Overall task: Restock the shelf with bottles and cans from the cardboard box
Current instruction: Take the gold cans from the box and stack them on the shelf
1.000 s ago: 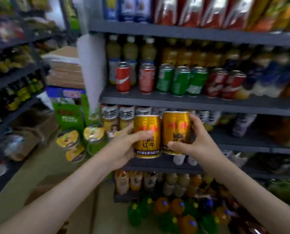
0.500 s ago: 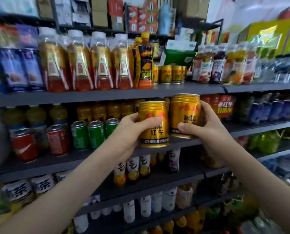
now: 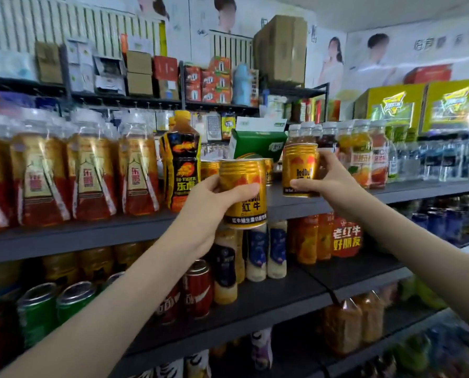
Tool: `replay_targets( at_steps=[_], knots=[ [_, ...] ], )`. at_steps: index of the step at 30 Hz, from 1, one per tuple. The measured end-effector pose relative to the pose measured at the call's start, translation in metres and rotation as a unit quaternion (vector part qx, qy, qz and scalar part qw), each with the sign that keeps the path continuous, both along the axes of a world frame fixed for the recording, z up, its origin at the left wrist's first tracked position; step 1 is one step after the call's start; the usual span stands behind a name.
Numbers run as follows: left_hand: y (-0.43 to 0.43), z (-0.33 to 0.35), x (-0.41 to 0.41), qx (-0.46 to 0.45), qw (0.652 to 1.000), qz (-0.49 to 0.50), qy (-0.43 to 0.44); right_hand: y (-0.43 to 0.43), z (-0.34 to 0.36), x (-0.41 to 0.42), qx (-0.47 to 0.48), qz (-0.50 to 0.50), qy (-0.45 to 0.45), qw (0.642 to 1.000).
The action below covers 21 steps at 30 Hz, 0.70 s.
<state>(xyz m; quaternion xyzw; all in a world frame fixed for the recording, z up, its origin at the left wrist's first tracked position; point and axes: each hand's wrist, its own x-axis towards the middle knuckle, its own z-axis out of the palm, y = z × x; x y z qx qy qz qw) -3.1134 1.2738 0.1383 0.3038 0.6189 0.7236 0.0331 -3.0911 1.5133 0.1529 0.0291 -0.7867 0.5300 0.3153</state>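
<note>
My left hand grips a gold energy-drink can, held in front of the edge of the upper grey shelf. My right hand grips a second gold can, higher and further right, its base just above the shelf surface. Behind the two cans stand a few matching gold cans on that shelf, partly hidden. The cardboard box is out of view.
A black-and-yellow bottle and red-orange bottles stand left of the gold cans. A green carton sits behind them, juice bottles to the right. Lower shelves hold red and green cans and small bottles.
Both hands have lifted the two gold cans from the lower shelves up to the upper shelf. The cans have moved apart, the right one higher and further forward. The view has tilted upward.
</note>
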Motion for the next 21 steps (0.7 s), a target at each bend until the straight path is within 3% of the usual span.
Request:
replay_targets(
  at_steps=[9, 13, 17, 21],
  knots=[
    [0.073, 0.019, -0.058, -0.047, 0.991, 0.123, 0.008, 0.093, 0.012, -0.104, 0.066, 0.053, -0.085, 0.993],
    [0.094, 0.015, -0.077, -0.115, 0.967, 0.223, 0.049, 0.126, 0.007, -0.142, 0.147, 0.066, -0.110, 0.981],
    [0.103, 0.009, -0.091, -0.131, 0.949, 0.284, 0.035, 0.141, 0.014, -0.171, 0.198, 0.108, -0.129, 0.965],
    [0.102, 0.011, -0.099, -0.139, 0.941, 0.308, 0.014, 0.141, 0.016, -0.200, 0.220, 0.079, -0.147, 0.961]
  ],
)
